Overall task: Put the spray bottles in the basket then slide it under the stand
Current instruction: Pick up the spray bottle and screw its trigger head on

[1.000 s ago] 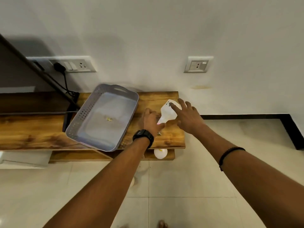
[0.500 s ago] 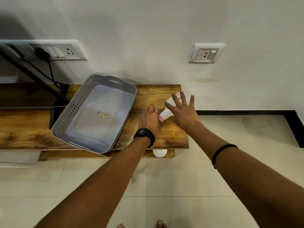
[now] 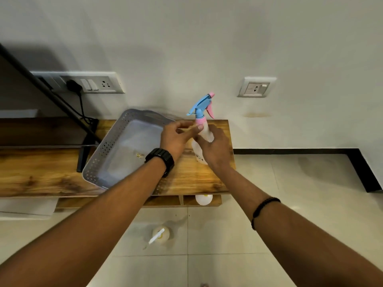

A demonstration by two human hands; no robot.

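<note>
A white spray bottle (image 3: 204, 125) with a pink collar and blue-and-pink trigger head stands raised above the right end of the wooden stand (image 3: 199, 179). My right hand (image 3: 215, 150) grips its body from the right. My left hand (image 3: 178, 136), with a black watch on the wrist, pinches the bottle's neck just under the collar. The grey perforated basket (image 3: 103, 154) sits tilted on the stand to the left of both hands, with only a small scrap inside. A second white bottle (image 3: 160, 237) lies on the floor below the stand.
A white round object (image 3: 204, 199) shows in the stand's lower shelf opening. A dark TV leg (image 3: 85, 154) and a power cable (image 3: 81, 108) stand left of the basket. Wall sockets (image 3: 257, 88) are behind. The tiled floor (image 3: 290, 193) spreads to the right.
The spray bottle has gone from lying on the stand to upright and lifted, its trigger head now on top. Both hands have closed on it. The camera view shifted.
</note>
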